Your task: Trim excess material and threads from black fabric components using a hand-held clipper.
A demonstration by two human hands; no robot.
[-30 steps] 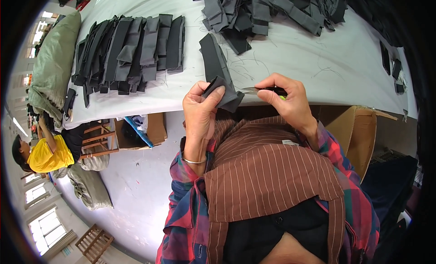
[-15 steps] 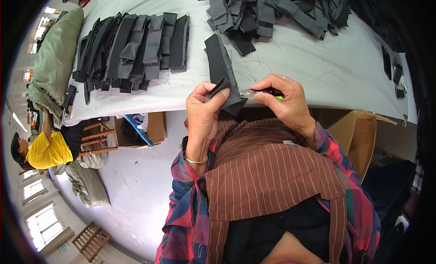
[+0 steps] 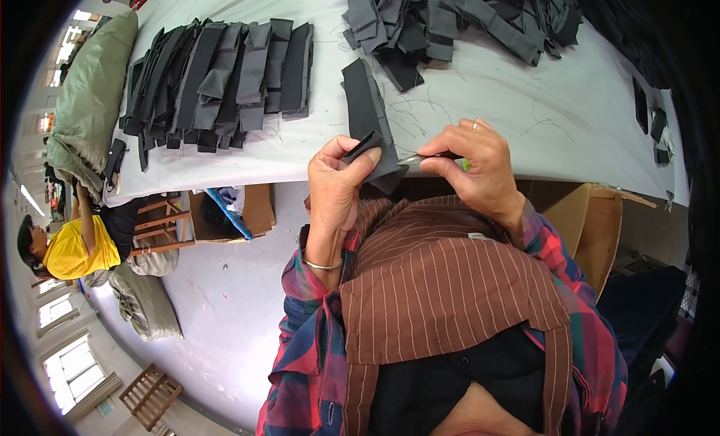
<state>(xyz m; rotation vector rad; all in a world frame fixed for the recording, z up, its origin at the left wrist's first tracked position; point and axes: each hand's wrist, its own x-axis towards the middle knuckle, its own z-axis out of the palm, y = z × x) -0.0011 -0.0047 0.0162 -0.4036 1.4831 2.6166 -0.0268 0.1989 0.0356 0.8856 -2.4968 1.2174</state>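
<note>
My left hand (image 3: 335, 182) pinches the near end of a dark grey fabric strip (image 3: 365, 102) between thumb and fingers, at the table's front edge. This end is folded over; the far part of the strip lies on the white table. To its right, my right hand (image 3: 480, 166) is closed round thread snips (image 3: 412, 160), with the handles mostly hidden in the fingers. The snips' tip is at the right edge of the folded fabric; whether it touches a thread is too small to tell.
A row of overlapping dark strips (image 3: 217, 79) lies on the white table (image 3: 517, 106) at the left. A loose pile of strips (image 3: 442, 23) is at the back, with thread bits nearby. Cardboard boxes (image 3: 259, 211) stand below. A person in yellow (image 3: 79, 248) is at far left, beside a sack (image 3: 94, 98).
My right hand has turned and lifted slightly, and the snips' handles are now more hidden. The folded end of the strip has shifted a little in my left hand.
</note>
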